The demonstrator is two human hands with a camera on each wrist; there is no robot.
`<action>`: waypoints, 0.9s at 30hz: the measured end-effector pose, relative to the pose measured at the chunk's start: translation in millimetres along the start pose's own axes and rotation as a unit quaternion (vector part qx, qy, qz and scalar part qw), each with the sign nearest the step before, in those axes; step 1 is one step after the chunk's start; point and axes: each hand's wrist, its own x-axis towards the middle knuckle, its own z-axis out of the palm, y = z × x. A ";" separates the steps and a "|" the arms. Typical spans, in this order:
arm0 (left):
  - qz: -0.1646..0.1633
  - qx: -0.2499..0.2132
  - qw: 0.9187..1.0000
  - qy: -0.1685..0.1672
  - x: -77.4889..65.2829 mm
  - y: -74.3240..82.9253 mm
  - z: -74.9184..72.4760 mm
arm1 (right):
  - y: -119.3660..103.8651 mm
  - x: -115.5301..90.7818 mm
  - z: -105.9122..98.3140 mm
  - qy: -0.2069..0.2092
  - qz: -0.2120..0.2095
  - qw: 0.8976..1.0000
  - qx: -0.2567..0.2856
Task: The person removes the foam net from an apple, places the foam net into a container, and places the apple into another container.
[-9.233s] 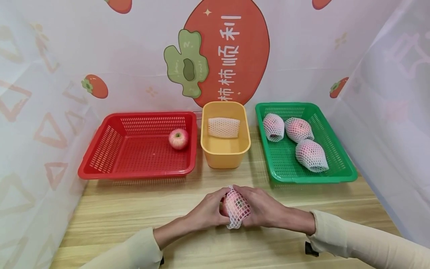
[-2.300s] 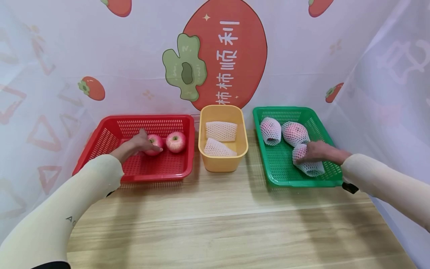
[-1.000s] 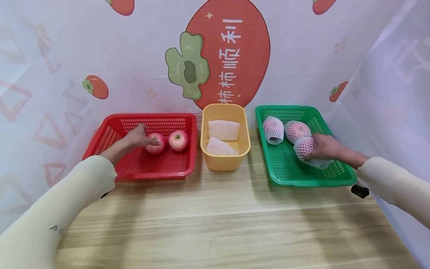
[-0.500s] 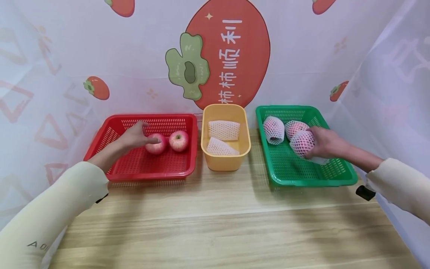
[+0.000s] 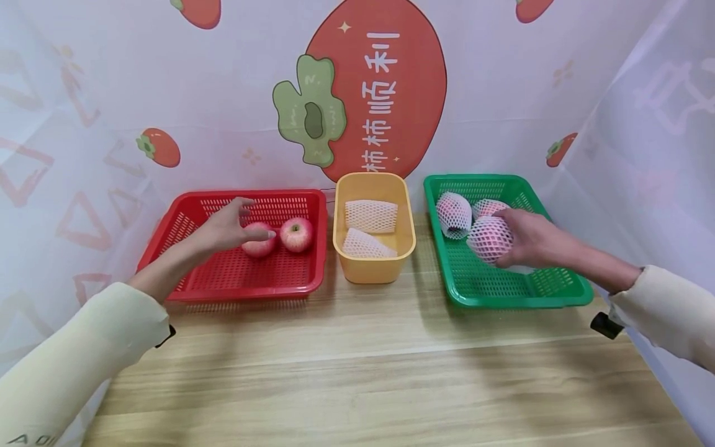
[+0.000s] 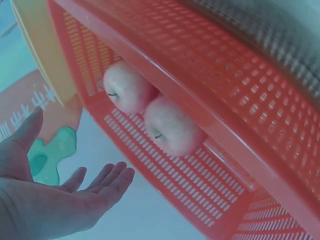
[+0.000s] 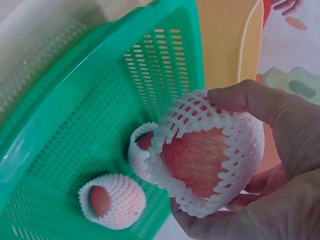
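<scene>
My right hand [image 5: 533, 239] grips an apple in a white foam net [image 5: 490, 239], thumb on one side and fingers round the other, held above the green basket [image 5: 505, 303]. Through the net's open end in the right wrist view, red apple skin [image 7: 197, 157] shows. Two more netted apples, one at the left [image 5: 454, 214] and one partly hidden [image 5: 487, 207], lie in that basket. My left hand [image 5: 226, 230] hovers over the red basket [image 5: 234, 292] with thumb and fingers spread, holding nothing. Near it are two bare apples [image 5: 259, 239], [image 5: 296, 234], apart from the fingers in the left wrist view.
Between the baskets stands a yellow bin [image 5: 373, 273] with two foam nets [image 5: 371, 215] inside. The wooden table [image 5: 363, 372] runs in front. A printed cloth [image 5: 223, 74] forms the back and side walls.
My right hand has lifted the netted apple from the green basket and shifted it leftward. My left hand has risen off the apple. Earlier, both hands held a netted apple over the table.
</scene>
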 end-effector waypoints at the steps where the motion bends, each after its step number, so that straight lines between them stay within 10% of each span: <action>1: 0.003 -0.001 1.000 -0.001 -1.7 2.3 1.5 | -2.2 0.0 0.4 0.001 -0.006 1.000 0.000; 27: 0.096 0.000 0.995 -0.015 -43.2 37.2 48.1 | -81.1 -13.9 25.2 0.000 -0.091 0.996 -0.003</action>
